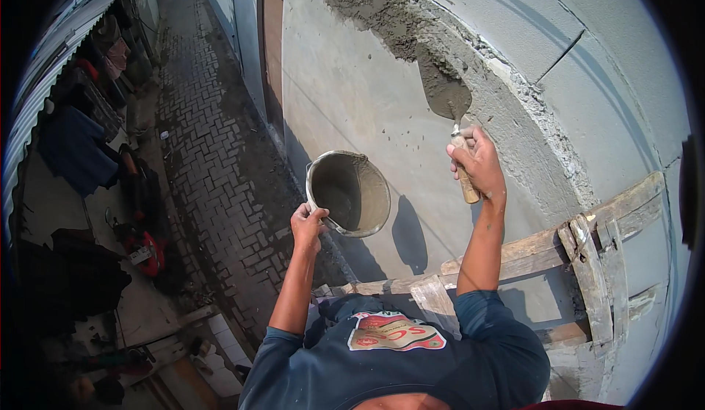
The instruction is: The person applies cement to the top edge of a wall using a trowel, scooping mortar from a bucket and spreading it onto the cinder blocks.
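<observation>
My right hand (477,162) is closed round the wooden handle of a trowel (449,100), its blade up against the wall and coated with wet grey mortar. Just beyond the blade, a band of fresh, rough mortar (367,4) runs along the wall (345,94). In my left hand (307,226) is the rim of a bucket (371,193), tilted so that its inside shows, smeared with grey mortar. How much mortar lies at its bottom is hard to make out in the shade.
Weathered wooden planks (514,257) form a frame by the wall near my body. Far below on the left runs a paved alley (213,138). Across it, hanging clothes (77,149) and a red motorcycle (147,256) stand under a corrugated roof (66,50).
</observation>
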